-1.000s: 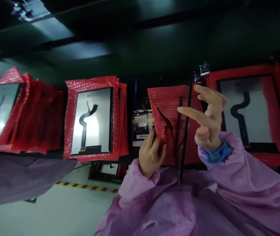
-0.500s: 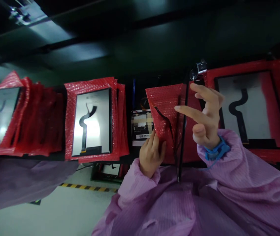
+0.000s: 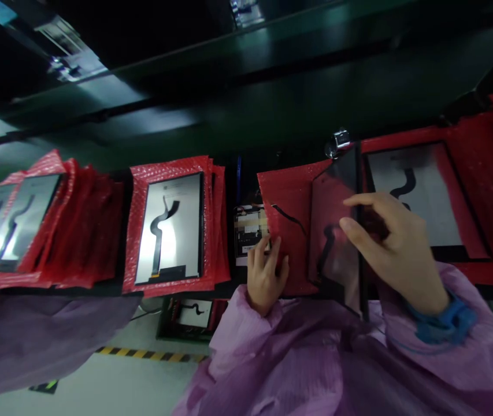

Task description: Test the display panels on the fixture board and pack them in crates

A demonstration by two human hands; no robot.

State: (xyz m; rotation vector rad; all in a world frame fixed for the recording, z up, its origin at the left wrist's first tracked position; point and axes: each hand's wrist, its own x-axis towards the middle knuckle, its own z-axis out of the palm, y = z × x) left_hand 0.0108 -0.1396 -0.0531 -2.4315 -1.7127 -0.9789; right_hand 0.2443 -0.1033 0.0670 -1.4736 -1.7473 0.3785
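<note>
In front of me a display panel (image 3: 339, 242) with a dark ribbon cable stands tilted on its edge. My right hand (image 3: 396, 248), blue strap at the wrist, has its thumb and index fingertips over the panel's right edge; its other fingers are mostly hidden. Left of the panel lies a red bubble-wrap bag (image 3: 289, 196), with a thin black flex cable (image 3: 288, 216) across it. My left hand (image 3: 266, 274) is closed at the bag's lower left edge, fingers bent and thumb over the red wrap. Partly under that bag sits an opened device (image 3: 246, 226) with its internals showing.
On the left, a display panel (image 3: 172, 225) rests on stacked red bubble-wrap bags (image 3: 140, 185). More bagged panels (image 3: 29, 216) lean further left. Another panel (image 3: 423, 196) lies at right on red wrap. A metal fixture (image 3: 339, 141) stands behind. Below is a crate (image 3: 166, 323).
The display panel has turned from edge-on to showing its face, tilting rightward. My right hand has moved down and right with it. My left hand stays at the bag. The view has shifted slightly.
</note>
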